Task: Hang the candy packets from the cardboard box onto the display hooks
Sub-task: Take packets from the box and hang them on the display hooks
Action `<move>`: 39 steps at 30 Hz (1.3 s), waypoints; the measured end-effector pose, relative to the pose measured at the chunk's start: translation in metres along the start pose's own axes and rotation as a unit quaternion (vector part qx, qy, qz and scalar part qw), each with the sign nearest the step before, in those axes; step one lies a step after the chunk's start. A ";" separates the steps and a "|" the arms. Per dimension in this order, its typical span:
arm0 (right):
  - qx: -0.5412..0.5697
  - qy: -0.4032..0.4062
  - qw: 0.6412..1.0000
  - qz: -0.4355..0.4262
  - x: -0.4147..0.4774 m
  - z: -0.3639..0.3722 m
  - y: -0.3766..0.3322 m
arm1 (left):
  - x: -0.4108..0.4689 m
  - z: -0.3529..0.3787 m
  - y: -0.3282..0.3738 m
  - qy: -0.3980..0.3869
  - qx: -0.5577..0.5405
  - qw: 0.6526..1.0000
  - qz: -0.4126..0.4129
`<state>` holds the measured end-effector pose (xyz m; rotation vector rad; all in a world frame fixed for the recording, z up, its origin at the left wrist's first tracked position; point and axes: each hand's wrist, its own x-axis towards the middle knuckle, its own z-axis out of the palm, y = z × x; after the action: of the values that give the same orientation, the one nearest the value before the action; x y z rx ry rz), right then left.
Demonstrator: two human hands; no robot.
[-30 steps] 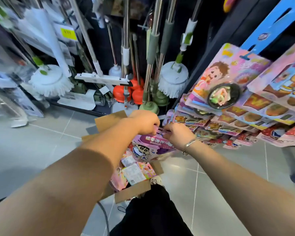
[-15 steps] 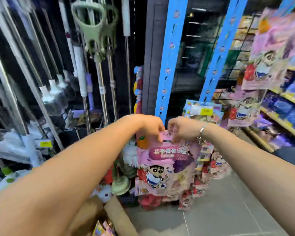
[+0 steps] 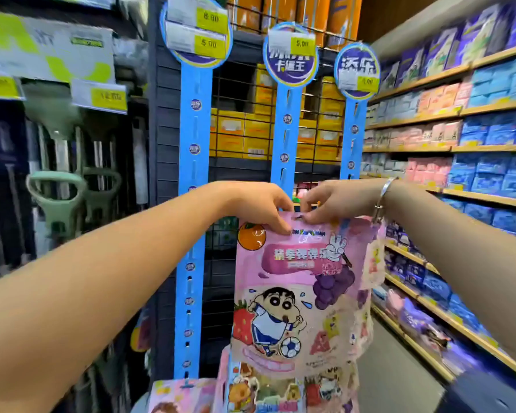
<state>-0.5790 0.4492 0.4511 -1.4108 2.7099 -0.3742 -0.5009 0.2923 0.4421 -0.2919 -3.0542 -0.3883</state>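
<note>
Whereas a second ago the pink candy packet was low over the cardboard box on the floor, it is now raised in front of the shelving, well clear of the box (which has dropped out of view). The left hand and right hand both pinch its top edge, fingertips curled over the front. A narrow gap is left between the two grips, where what looks like the hang hole sits.

Just beyond the fingertips stands the middle blue display strip. Another blue strip lies out past the left hand's knuckles. Well below the fingers, behind the packet's lower half, more candy packets are already up. A silver bracelet rides the right wrist.

So the fetch looks finished and the hanging step is in hand. The hole probably needs lining up with a hook on the strip behind the fingers, though no hook can be made out from here.
</note>
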 end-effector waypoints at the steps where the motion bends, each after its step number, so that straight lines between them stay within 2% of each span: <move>1: 0.001 0.011 1.000 -0.001 -0.002 -0.018 0.009 | 0.012 -0.011 0.010 0.016 -0.005 1.000 0.002; 5: -0.003 0.054 0.999 0.003 -0.001 -0.072 0.041 | 0.054 -0.046 0.040 0.077 -0.009 0.997 0.002; 12: -0.110 0.193 0.974 0.043 0.015 -0.126 0.093 | 0.131 -0.066 0.083 0.210 0.072 0.974 -0.045; 17: -0.106 0.285 0.952 0.032 0.033 -0.137 0.112 | 0.165 -0.066 0.085 0.352 0.145 0.916 -0.125; 21: -0.088 0.356 0.928 0.066 0.053 -0.148 0.125 | 0.186 -0.076 0.085 0.436 0.154 0.875 -0.144; 27: -0.034 0.454 0.882 0.121 0.069 -0.159 0.135 | 0.211 -0.086 0.083 0.485 0.199 0.835 -0.169; 33: 0.002 0.478 0.872 0.109 0.082 -0.162 0.140 | 0.224 -0.091 0.079 0.497 0.235 0.816 -0.181; 39: 0.008 0.522 0.846 0.108 0.089 -0.162 0.144 | 0.230 -0.099 0.077 0.518 0.241 0.802 -0.176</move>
<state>-0.7727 0.4857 0.5777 -1.0043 3.5601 -1.5189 -0.7098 0.3817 0.5729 0.4028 -1.9694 0.2010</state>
